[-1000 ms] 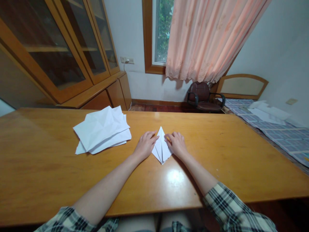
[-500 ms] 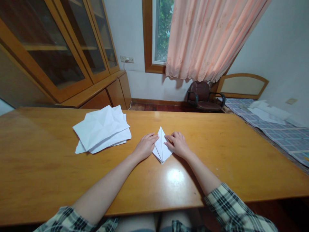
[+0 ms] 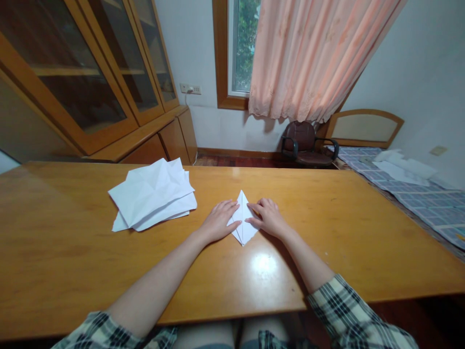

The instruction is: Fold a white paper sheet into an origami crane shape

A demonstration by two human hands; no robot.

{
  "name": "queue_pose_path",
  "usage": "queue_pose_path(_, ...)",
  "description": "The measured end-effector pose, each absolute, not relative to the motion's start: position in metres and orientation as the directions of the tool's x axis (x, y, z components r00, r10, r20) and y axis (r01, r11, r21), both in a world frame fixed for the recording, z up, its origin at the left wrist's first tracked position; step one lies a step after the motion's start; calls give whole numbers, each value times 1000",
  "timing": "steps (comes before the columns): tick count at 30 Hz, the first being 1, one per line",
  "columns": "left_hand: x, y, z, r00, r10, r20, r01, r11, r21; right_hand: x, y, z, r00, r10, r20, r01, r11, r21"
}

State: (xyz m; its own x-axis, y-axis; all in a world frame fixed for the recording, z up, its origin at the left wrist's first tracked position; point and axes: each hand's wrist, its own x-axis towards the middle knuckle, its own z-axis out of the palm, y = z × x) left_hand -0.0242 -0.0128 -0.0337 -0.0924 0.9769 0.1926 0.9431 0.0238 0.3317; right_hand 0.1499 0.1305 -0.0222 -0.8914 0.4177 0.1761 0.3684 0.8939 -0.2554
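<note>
A white folded paper (image 3: pixel 242 231), diamond-shaped with a crease down its middle, lies flat on the wooden table (image 3: pixel 203 286). My left hand (image 3: pixel 220 220) rests on its left side, fingers stretched toward the upper edge and thumb lying across the lower half. On the opposite side, my right hand (image 3: pixel 268 217) touches the paper with fingertips and thumb, fingers apart. Both hands press from above rather than grip. Parts of the paper's left and right corners are hidden beneath them.
A stack of creased white sheets (image 3: pixel 154 194) lies on the table to the left. Beyond the table stand a glass-door cabinet (image 3: pixel 119 77), a brown armchair (image 3: pixel 303 140) and a bed (image 3: pixel 407 179) with a checked cover. A pink curtain (image 3: pixel 308 58) hangs at the window.
My left thumb has come out over the paper's middle. My right thumb has shifted slightly lower and toward the centre. The folded paper stays almost where it was.
</note>
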Motion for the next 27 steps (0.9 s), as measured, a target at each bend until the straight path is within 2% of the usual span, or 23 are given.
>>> queue_pose_path(7, -26, -13, -34, -49, 994, 103, 940, 11, 340, 149, 127, -18, -898, 409, 160, 377, 905, -199)
queue_pose_path(15, -26, -14, -29, -48, 998, 46, 934, 29, 355, 152, 129, -19, -901, 396, 176, 348, 903, -251)
queue_pose_path(21, -26, -13, -31, -40, 997, 70, 932, 12, 363, 152, 130, -20, -901, 400, 168, 353, 901, -251)
queue_pose_path(27, -26, -17, -32, -59, 988, 140, 918, -1, 396, 151, 137, -22, -873, 454, 180, 376, 860, -345)
